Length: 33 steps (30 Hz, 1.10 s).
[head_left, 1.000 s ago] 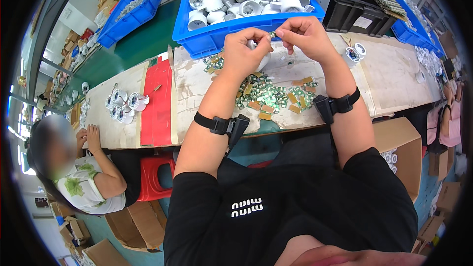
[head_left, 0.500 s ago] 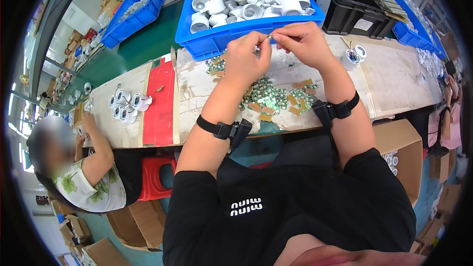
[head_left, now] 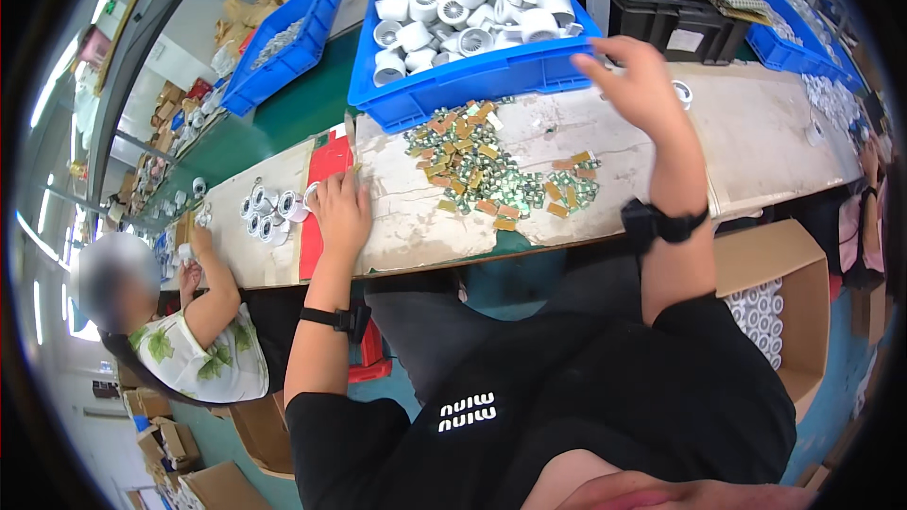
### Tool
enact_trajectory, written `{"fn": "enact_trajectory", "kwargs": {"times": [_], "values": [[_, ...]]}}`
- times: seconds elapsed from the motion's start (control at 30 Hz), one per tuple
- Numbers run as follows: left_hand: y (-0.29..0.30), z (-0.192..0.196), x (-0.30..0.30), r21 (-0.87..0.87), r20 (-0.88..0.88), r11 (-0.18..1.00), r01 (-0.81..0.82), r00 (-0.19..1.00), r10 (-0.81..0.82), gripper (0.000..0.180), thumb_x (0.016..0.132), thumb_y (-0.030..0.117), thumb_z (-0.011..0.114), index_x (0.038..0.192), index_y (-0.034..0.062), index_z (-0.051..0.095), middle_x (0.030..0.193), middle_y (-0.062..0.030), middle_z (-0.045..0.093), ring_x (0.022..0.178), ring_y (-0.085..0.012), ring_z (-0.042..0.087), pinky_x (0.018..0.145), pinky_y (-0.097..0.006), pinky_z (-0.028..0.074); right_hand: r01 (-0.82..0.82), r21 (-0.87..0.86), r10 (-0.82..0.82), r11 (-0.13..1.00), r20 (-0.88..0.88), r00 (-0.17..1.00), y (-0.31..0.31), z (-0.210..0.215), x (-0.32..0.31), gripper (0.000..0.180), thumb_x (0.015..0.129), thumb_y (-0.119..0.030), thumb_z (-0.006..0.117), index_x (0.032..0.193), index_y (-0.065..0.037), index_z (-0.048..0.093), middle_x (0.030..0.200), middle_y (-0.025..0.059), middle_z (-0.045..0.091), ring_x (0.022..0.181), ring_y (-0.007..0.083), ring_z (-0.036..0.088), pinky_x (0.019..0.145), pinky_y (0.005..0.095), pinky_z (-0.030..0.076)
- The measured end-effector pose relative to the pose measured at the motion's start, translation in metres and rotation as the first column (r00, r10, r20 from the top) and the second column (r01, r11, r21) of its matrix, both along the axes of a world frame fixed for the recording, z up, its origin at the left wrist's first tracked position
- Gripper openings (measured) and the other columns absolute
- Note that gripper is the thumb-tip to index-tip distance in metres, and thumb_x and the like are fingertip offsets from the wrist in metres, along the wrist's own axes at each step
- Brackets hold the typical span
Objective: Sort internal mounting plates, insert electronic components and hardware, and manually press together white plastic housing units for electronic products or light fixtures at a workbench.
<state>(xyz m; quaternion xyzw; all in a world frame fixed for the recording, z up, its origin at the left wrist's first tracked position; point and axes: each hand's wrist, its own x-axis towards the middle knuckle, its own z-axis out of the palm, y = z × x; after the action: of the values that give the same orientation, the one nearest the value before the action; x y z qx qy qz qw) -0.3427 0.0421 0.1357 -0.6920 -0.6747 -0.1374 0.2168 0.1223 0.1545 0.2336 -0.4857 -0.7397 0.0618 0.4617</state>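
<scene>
My left hand rests on the table by the red strip, fingers forward and slightly apart. Its fingertips are beside a white ring-shaped part at the edge of a group of white round housings; whether they touch it is unclear. My right hand, a little blurred, is raised in front of the large blue bin's right corner, thumb and index finger apart with nothing seen between them. Just past it shows a white round part, partly covered. Small green and tan circuit boards lie heaped between my hands.
The blue bin full of white fan-like housings stands at the far side. A black crate is to its right, another blue bin to its left. A co-worker sits at left. An open carton of white parts is at right.
My hands were together above the boards, fingertips pinching a small piece. They have parted: the left moved left and nearer to the white housings, the right moved right and opened.
</scene>
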Motion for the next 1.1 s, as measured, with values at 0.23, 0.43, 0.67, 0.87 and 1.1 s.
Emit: {"fn": "enact_trajectory", "kwargs": {"times": [0.23,0.43,0.67,0.87,1.1], "values": [[0.038,-0.016,-0.085,0.017,0.143,0.968,-0.250,0.959,0.245,0.075,0.094,0.042,0.063,0.145,-0.0096,0.044,0.149,-0.0301,0.042,0.139,-0.0461,0.037,0.116,-0.058,0.022,0.532,-0.296,-0.412,0.793,0.383,0.827,-0.029,-0.023,0.066,0.079,0.085,-0.051,0.073,0.153,-0.020,0.048,0.129,0.0308,0.053,0.104,0.0463,0.068,0.089,0.0485,0.057],[0.111,0.059,-0.010,0.377,0.225,0.878,-0.296,0.949,0.223,0.051,0.086,0.029,0.072,0.124,-0.0027,0.060,0.131,-0.0246,0.059,0.130,-0.0405,0.050,0.108,-0.056,0.036,0.568,-0.293,-0.461,0.770,0.361,0.811,-0.026,-0.057,0.075,0.079,0.080,-0.052,0.077,0.148,-0.017,0.055,0.110,0.0267,0.065,0.099,0.0462,0.070,0.088,0.0481,0.057],[0.201,0.107,0.134,0.451,0.510,0.886,0.104,0.785,-0.352,0.019,0.087,0.022,0.064,0.097,0.0088,0.075,0.086,-0.0196,0.074,0.082,-0.0384,0.072,0.074,-0.049,0.058,0.238,-0.361,-0.263,0.902,-0.021,0.965,-0.047,0.001,0.053,0.048,0.079,-0.032,0.081,0.117,-0.005,0.070,0.081,0.0140,0.071,0.074,0.0208,0.067,0.070,0.0334,0.054],[0.242,0.111,0.136,-0.257,0.575,0.924,0.282,0.814,-0.089,0.052,0.074,0.042,0.083,0.105,0.0008,0.077,0.104,-0.0204,0.076,0.095,-0.0338,0.074,0.087,-0.041,0.058,-0.474,-0.216,0.323,0.854,-0.494,0.807,-0.055,0.045,-0.019,0.052,0.086,-0.014,0.084,0.127,0.001,0.056,0.098,0.0057,0.073,0.078,0.0032,0.056,0.070,0.0201,0.046],[0.179,0.101,0.159,0.353,0.885,0.872,0.339,0.180,-0.428,0.044,0.086,0.037,0.084,0.105,-0.0011,0.074,0.080,-0.0067,0.072,0.066,-0.0140,0.067,0.058,-0.027,0.053,-0.609,-0.124,0.514,0.784,-0.421,0.747,0.008,0.021,-0.074,0.053,0.082,-0.015,0.087,0.124,0.000,0.060,0.102,-0.0003,0.059,0.080,0.0054,0.056,0.070,0.0209,0.049]]}}
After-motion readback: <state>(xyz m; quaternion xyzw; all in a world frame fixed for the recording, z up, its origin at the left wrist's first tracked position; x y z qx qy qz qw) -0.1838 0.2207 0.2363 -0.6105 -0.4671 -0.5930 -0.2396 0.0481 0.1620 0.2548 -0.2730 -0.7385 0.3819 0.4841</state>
